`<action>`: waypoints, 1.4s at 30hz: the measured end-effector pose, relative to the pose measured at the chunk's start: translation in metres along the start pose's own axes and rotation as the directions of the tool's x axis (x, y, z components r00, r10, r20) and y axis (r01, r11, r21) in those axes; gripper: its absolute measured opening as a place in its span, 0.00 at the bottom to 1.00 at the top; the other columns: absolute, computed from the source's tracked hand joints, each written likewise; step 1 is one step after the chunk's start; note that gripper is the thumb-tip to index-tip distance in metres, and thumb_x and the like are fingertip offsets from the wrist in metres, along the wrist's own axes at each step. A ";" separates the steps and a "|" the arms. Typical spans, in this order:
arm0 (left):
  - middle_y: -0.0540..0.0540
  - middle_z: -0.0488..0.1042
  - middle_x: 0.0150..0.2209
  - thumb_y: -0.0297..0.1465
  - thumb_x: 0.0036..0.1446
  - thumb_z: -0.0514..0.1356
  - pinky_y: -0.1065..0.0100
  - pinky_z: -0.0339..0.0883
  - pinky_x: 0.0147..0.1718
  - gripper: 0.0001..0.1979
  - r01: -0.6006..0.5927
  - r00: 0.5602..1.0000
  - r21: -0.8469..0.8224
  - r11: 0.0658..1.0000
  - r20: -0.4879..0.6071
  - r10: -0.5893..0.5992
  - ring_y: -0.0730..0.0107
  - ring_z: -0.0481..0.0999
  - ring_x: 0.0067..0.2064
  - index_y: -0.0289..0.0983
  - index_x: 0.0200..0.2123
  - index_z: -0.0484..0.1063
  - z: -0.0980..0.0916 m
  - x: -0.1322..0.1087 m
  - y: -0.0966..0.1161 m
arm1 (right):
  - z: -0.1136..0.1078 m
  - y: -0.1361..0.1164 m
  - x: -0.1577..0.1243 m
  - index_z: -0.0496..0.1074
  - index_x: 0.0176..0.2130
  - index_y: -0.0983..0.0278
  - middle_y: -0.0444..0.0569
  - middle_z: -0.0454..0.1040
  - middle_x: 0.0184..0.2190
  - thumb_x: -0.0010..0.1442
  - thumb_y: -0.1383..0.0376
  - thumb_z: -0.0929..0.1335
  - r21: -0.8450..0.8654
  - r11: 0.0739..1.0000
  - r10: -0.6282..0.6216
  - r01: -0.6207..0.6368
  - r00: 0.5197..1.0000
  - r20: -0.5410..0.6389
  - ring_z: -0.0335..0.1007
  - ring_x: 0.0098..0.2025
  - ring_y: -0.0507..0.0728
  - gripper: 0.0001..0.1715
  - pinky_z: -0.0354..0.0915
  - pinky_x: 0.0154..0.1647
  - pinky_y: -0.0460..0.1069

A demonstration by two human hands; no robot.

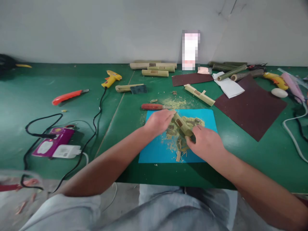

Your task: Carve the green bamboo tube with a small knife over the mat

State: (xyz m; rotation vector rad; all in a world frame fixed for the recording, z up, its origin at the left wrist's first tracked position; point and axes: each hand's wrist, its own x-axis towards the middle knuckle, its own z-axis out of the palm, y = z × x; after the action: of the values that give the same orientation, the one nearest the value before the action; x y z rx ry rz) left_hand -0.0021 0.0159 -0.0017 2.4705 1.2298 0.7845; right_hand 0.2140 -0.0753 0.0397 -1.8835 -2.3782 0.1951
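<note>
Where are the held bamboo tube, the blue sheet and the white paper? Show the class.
Bamboo tube (185, 128), head view: wall beside its cut opening.
Blue sheet (153, 152), head view: bare lower left part.
White paper (231, 88), head view: middle of its bare face.

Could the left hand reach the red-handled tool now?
Probably yes: the red-handled tool lies just beyond the left hand with nothing between them, though that hand holds the bamboo tube.

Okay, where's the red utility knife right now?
In the head view, the utility knife lies on the left of the green table, left of a yellow glue gun and beyond the purple power strip.
</note>
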 end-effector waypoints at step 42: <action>0.43 0.82 0.48 0.34 0.67 0.54 0.63 0.75 0.52 0.15 0.065 0.998 -0.074 0.995 -0.018 -0.066 0.61 0.81 0.49 0.37 0.49 0.79 -0.001 0.001 0.002 | 0.000 0.001 0.001 0.72 0.35 0.64 0.51 0.76 0.34 0.64 0.59 0.64 -0.006 1.000 -0.016 0.016 1.000 -0.009 0.73 0.33 0.57 0.12 0.53 0.28 0.51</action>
State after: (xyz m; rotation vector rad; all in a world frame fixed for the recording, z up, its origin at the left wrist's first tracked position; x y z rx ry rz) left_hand -0.0012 0.0153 0.0000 2.3573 1.2595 0.8237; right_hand 0.2148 -0.0743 0.0392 -1.8637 -2.3895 0.1780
